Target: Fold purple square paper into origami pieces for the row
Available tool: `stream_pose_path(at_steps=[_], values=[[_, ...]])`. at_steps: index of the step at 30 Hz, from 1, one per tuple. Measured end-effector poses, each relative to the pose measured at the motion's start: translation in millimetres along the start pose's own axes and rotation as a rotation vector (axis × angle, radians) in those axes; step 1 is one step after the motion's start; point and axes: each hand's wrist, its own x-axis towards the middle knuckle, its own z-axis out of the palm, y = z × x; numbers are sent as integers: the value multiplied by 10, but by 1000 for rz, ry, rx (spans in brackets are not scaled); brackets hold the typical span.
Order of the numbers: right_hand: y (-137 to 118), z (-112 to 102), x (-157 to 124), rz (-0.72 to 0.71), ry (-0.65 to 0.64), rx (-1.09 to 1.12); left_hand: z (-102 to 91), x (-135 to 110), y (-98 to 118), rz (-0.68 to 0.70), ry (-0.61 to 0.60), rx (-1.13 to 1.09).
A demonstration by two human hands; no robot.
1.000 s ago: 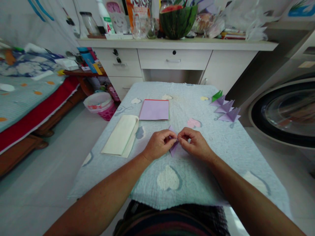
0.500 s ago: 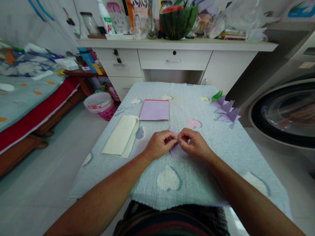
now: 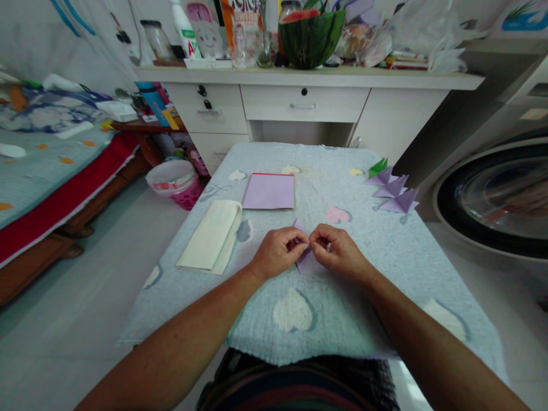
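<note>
Between my two hands is a small folded piece of purple origami paper (image 3: 302,264), partly hidden by my fingers. My left hand (image 3: 280,250) pinches it from the left with thumb and forefinger. From the other side my right hand (image 3: 336,249) is closed in a pinch at the paper's right edge, its fingertips meeting those of the left. Just beyond lies a stack of square paper (image 3: 269,192), purple on top with a red edge showing. Several folded purple paper pieces (image 3: 398,201) and a green one (image 3: 378,167) sit at the table's right back.
A folded cream sheet (image 3: 209,237) lies left of my hands on the cloth-covered table (image 3: 295,342). Behind stands a white cabinet (image 3: 299,105) with a cut watermelon (image 3: 311,43) on it. A washing machine (image 3: 505,188) is at right, a pink bin (image 3: 177,182) at left.
Almost nothing differs. Both hands keep their pinch on the purple paper at the same place, and the view has shifted very slightly.
</note>
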Motion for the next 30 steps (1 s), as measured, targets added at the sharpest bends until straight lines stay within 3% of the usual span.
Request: stream_pose_path(at_steps=[15,30], values=[[12,-29,0,-33,-35,-44,-17,9,16,-37,-24,-40],[41,7,0,-131,21,-70,-8,-2,-8,-27,-7,-69]])
